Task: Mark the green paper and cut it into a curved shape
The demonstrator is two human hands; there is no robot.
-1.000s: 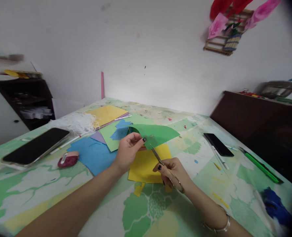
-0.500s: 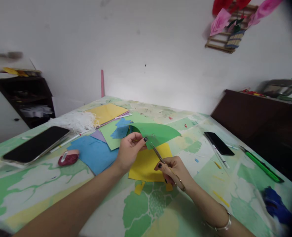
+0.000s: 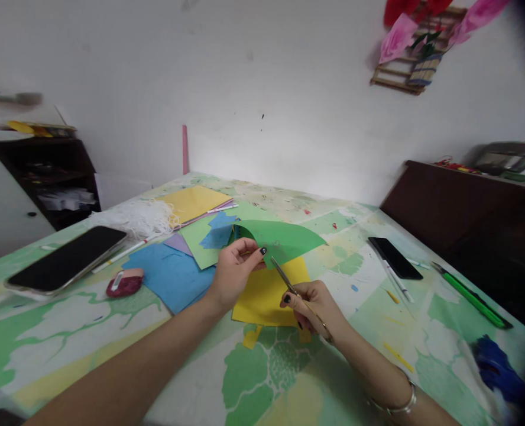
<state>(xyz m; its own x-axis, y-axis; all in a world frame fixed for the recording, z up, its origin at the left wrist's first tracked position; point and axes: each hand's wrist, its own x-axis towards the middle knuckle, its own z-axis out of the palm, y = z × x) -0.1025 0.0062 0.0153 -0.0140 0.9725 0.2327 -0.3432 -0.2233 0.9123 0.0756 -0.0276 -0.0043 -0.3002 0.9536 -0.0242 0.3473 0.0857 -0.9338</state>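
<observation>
Green paper (image 3: 284, 239) is the sheet being worked on, and over the last second it has hardly moved: it has only crept slightly toward 3 o'clock along with the hands, while the scissors (image 3: 284, 281) keep their tips at its near edge. That suggests the cut is being eased along slowly, with nothing yet freed from the sheet. The sheet arches above the middle of the table (image 3: 67, 349), bowed like a shallow dome, its far edge curving from 10 o'clock round to 3 o'clock and its near edge gathered at the left hand (image 3: 233, 272). It looks smooth, thin and plain green, with a faint darker patch near the middle whose nature I cannot tell. The left hand pinches the near edge between thumb and forefinger, the other fingers curled under. The right hand (image 3: 309, 305), at 5 o'clock of the sheet, is closed through the scissor handles, fingers pressed together; the thin blades run up toward 11 o'clock, and whether they are parted cannot be told. Beneath lies a yellow sheet (image 3: 265, 296), with a blue sheet (image 3: 169, 275) at 9 o'clock. A large phone (image 3: 65, 260) rests farther out at 9 o'clock, a smaller phone (image 3: 395, 257) at 3 o'clock, and a green pen (image 3: 470, 299) beyond it.
</observation>
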